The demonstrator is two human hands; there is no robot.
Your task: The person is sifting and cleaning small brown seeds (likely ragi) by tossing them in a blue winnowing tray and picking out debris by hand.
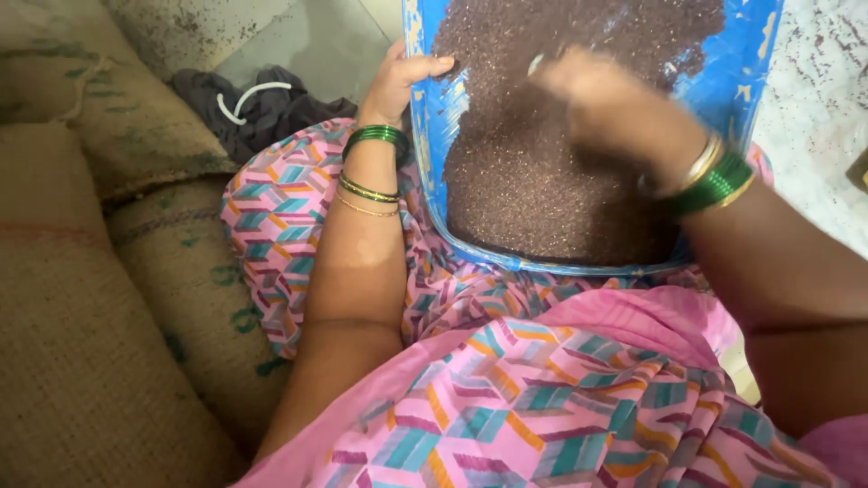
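A blue tray (418, 172) with worn paint rests on my lap, filled with small dark brown grains (524, 181). My left hand (398, 83) grips the tray's left rim, thumb over the edge. My right hand (615, 108) lies on top of the grains, blurred, fingers spread flat across them. Both wrists carry green and gold bangles. My lap is covered by pink patterned cloth (506, 389).
Burlap sacks (99, 298) are stacked close on my left. A dark grey cloth with a white cord (258, 104) lies beyond my left knee. Speckled floor (814, 99) with scattered grains shows at the right.
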